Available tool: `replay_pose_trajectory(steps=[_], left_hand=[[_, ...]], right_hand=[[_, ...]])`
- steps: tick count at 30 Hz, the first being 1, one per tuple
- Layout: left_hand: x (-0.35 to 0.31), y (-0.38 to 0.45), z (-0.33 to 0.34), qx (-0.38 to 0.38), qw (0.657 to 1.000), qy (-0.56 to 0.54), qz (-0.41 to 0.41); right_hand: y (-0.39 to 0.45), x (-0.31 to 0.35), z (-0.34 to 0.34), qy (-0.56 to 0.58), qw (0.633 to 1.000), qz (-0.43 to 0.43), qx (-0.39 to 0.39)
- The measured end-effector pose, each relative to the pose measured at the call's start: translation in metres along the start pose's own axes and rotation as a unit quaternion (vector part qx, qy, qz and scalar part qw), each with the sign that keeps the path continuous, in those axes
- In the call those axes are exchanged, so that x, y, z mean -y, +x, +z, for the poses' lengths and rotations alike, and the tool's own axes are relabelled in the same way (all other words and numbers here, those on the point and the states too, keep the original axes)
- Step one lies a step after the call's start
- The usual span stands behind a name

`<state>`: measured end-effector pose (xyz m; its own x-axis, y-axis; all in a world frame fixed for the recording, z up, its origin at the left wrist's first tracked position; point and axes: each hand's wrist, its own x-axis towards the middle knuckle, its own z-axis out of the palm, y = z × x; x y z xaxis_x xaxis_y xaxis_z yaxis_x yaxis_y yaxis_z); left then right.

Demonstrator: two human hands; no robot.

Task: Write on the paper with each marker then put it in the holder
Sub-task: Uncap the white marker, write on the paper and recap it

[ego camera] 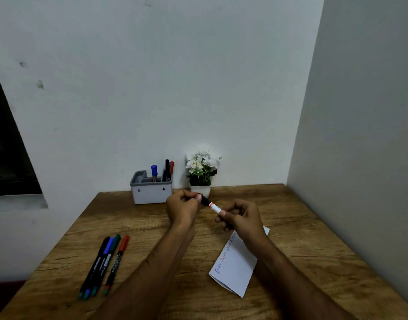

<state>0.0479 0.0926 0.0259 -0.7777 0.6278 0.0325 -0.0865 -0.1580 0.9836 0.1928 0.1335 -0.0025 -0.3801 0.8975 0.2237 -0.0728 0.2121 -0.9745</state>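
Note:
Both hands hold one marker (211,205) in the air above the middle of the wooden table (302,239). My left hand (183,210) pinches its black cap end, and my right hand (241,218) grips the white barrel with a red band. A folded white paper (235,271) with blue and red writing lies under my right wrist. The grey holder (150,191) stands against the wall with a blue, a black and a red marker upright in it. Several markers (103,264) lie side by side at the table's left.
A small white pot of white flowers (201,172) stands just right of the holder, right behind my hands. Walls close the table at the back and on the right. A dark window opening (9,158) is on the left.

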Motion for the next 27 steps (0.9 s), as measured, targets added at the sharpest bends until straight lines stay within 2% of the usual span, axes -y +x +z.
replay_pose_trajectory(steps=[6,14,17,21,27], left_hand=[[-0.002,0.003,0.008,0.016,0.999,-0.019,0.027],[0.001,0.0,-0.006,0.025,0.998,-0.06,0.008],[0.0,0.005,-0.015,0.015,0.999,-0.037,0.035],[-0.002,0.018,-0.029,0.031,0.994,0.05,0.091],[-0.023,0.048,-0.055,-0.025,0.978,0.126,0.164]], right_hand=[[0.004,-0.002,0.007,0.032,0.999,0.011,-0.027],[0.017,-0.001,0.033,0.022,0.999,-0.011,0.032],[0.022,-0.003,0.041,-0.042,0.998,-0.025,0.042],[0.032,-0.009,0.049,-0.236,0.968,-0.068,0.044],[0.036,-0.004,0.071,-0.327,0.936,-0.109,0.072]])
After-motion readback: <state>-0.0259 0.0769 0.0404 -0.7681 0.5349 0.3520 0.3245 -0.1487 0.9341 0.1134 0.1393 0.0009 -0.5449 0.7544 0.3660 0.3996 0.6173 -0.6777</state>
